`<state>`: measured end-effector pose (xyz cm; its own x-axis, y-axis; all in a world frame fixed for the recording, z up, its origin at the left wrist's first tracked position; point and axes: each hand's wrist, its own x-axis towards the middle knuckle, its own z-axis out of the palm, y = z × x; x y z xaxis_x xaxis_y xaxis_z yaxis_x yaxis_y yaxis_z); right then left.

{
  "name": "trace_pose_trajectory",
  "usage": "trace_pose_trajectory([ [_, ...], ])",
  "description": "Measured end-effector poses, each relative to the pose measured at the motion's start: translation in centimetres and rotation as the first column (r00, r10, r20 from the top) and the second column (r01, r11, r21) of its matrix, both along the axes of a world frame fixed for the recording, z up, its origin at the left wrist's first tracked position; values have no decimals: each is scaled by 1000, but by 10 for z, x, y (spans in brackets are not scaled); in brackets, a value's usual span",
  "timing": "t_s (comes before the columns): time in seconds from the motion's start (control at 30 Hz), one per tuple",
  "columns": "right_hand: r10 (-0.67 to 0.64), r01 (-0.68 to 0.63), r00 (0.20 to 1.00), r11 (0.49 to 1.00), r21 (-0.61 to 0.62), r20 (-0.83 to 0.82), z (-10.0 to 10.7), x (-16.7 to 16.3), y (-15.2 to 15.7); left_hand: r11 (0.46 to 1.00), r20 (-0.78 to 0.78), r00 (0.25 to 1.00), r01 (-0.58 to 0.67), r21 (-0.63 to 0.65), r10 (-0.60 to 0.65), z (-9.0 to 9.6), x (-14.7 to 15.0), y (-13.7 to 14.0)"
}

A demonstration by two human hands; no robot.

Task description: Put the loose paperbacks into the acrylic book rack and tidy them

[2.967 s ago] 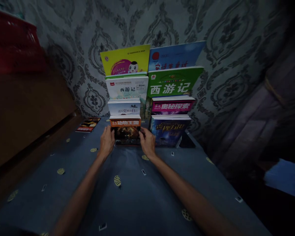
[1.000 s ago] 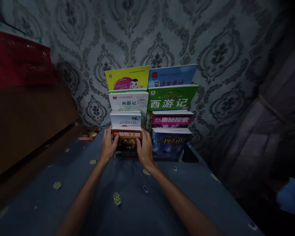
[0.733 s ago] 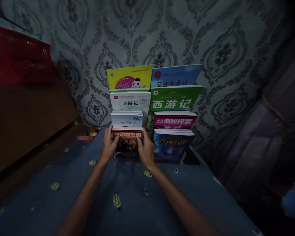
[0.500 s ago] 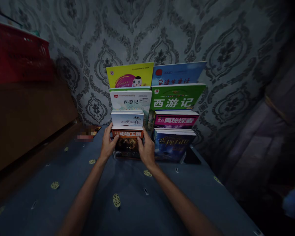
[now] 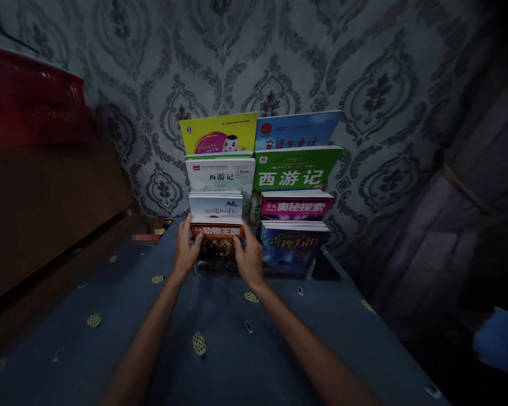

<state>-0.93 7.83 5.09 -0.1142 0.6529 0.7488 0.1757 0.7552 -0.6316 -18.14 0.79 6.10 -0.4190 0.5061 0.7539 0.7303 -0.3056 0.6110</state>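
Observation:
Both hands grip a small book (image 5: 218, 251) with an orange title band and a lion on its dark cover. My left hand (image 5: 186, 248) clasps its left edge, thumb on the front. On the right edge, my right hand (image 5: 249, 254) does the same, its fingers hidden behind. The book stands upright at the front of the left row. Behind it rise a pale blue book (image 5: 214, 207), a white book (image 5: 220, 176) and a yellow book (image 5: 220, 129). Close to my right hand, a dark blue book (image 5: 294, 251) fronts the right row.
The right row also has a pink-titled book (image 5: 296, 207), a green book (image 5: 298, 168) and a blue book (image 5: 298, 128). Patterned wallpaper (image 5: 275, 67) lies behind. A red bin (image 5: 34, 96) sits on a brown box (image 5: 51, 208) at left. A curtain (image 5: 444, 225) hangs right.
The view has shifted slightly, so the books and hands appear a little further left. Both hands keep the same hold on the lion book.

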Motion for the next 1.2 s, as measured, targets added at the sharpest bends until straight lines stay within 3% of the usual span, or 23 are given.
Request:
trace_pose_trajectory([
  [0.47,21,-21,999,1000,4,35,-3,3,2,999,4,1000,30,-25,-30,3,-2,-6],
  [1.2,33,-38,989,999,36,143,-6,18,-17,994,51,994,97,-44,-95,-9,-7,-24],
])
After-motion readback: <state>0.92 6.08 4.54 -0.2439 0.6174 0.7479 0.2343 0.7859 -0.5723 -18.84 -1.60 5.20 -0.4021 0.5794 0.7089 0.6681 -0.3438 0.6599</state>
